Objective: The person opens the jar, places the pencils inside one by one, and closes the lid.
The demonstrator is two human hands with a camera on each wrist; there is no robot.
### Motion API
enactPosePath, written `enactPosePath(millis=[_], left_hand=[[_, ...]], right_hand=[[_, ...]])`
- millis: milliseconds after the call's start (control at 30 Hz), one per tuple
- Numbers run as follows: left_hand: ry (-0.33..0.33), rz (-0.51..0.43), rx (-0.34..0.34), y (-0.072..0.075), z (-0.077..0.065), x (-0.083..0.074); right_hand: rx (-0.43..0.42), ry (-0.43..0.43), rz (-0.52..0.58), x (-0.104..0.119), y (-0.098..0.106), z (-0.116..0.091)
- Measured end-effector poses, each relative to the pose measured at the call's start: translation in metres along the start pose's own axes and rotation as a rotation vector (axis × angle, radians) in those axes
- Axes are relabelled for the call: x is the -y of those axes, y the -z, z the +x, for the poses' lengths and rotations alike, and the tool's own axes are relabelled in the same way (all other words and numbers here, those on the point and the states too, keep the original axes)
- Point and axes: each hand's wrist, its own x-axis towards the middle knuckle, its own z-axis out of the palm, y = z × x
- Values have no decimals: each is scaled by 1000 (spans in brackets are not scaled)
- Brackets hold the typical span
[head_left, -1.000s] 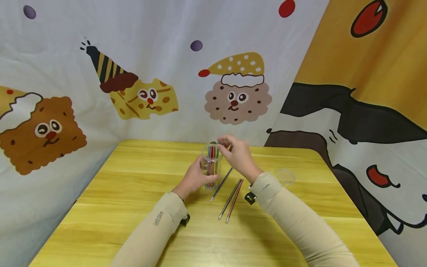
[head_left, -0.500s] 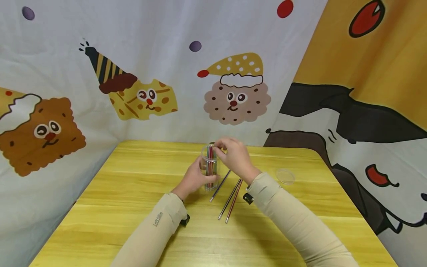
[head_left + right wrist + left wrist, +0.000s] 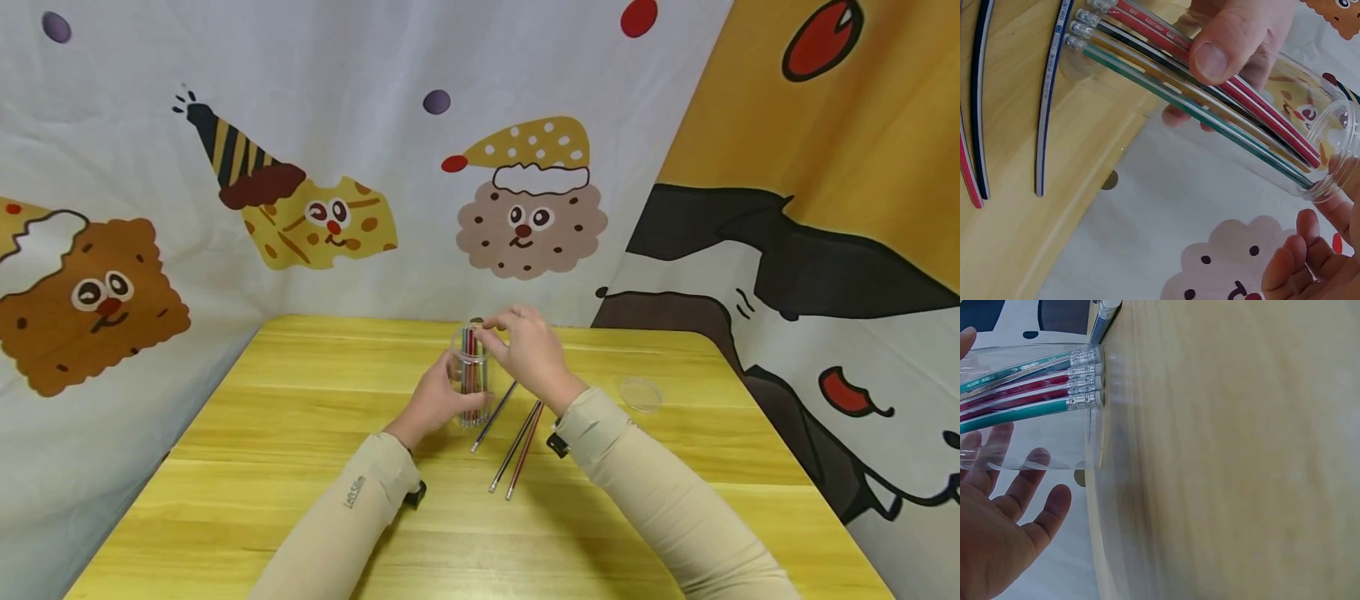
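From the head view, your left hand (image 3: 437, 402) grasps a clear jar (image 3: 471, 377) standing upright at the centre of the yellow table (image 3: 300, 467), with pencils (image 3: 472, 367) inside it. Your right hand (image 3: 529, 354) sits at the jar's mouth, its fingers curled there; whether they pinch a pencil is hard to tell. Three loose pencils (image 3: 516, 446) lie just right of the jar, and a clear lid (image 3: 641, 394) rests further right.

In the left wrist view, your fingers (image 3: 1029, 487) wrap the jar (image 3: 1029, 434) at the left of the frame; the pencils' eraser ends (image 3: 1085, 378) press against its base.

In the right wrist view, the thumb (image 3: 1222, 47) of your left hand lies on the jar (image 3: 1285, 125), and your right fingertips (image 3: 1300, 250) hover by its mouth at lower right.
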Motion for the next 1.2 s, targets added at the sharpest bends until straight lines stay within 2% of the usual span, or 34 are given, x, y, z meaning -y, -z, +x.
enactPosePath(millis=[267, 900, 1067, 1200], left_hand=[[12, -20, -4, 0, -1, -1], [-4, -30, -3, 0, -2, -2], [2, -18, 2, -1, -2, 0], [8, -9, -4, -1, -2, 2]], right_hand=[[7, 28, 99, -4, -3, -1], [37, 5, 152, -7, -4, -1], [85, -77, 313, -15, -5, -4], [75, -130, 427, -34, -5, -8]])
